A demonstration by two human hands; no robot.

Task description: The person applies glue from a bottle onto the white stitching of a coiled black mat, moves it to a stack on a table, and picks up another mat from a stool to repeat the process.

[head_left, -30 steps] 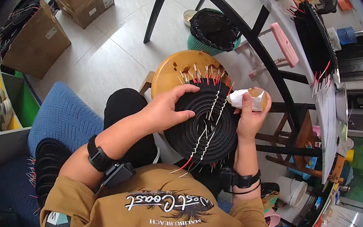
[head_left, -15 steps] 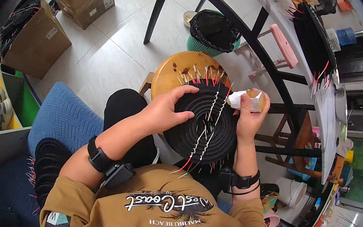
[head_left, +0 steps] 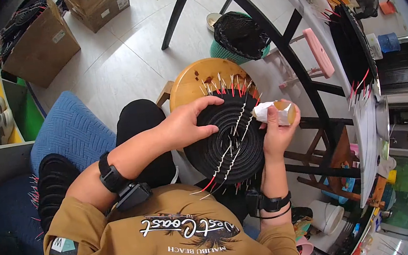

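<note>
A large black coil [head_left: 206, 150], wound in flat rings, lies in front of my body, partly over a round wooden stool [head_left: 183, 81]. Red and white wire ends bristle along its far edge, and two pale twisted wires [head_left: 228, 164] run diagonally across it. My left hand [head_left: 194, 121] rests at the coil's left side with thumb and fingers spread apart. At the right edge, my right hand [head_left: 277, 136] grips a yellowish block wrapped in white paper [head_left: 267, 113]. The paper-covered end points at the coil and is close to the wire ends.
A teal bin with a black bag [head_left: 239, 36] stands beyond the stool. More black coils [head_left: 57, 184] lie on the blue seat at left. Cardboard boxes [head_left: 42, 48] stand on the floor. At right is a black-legged table [head_left: 288, 46] bearing another wired coil [head_left: 349, 41].
My right hand and the paper-wrapped block have shifted slightly left, closer over the coil's edge. The left hand and the coil look unmoved.
</note>
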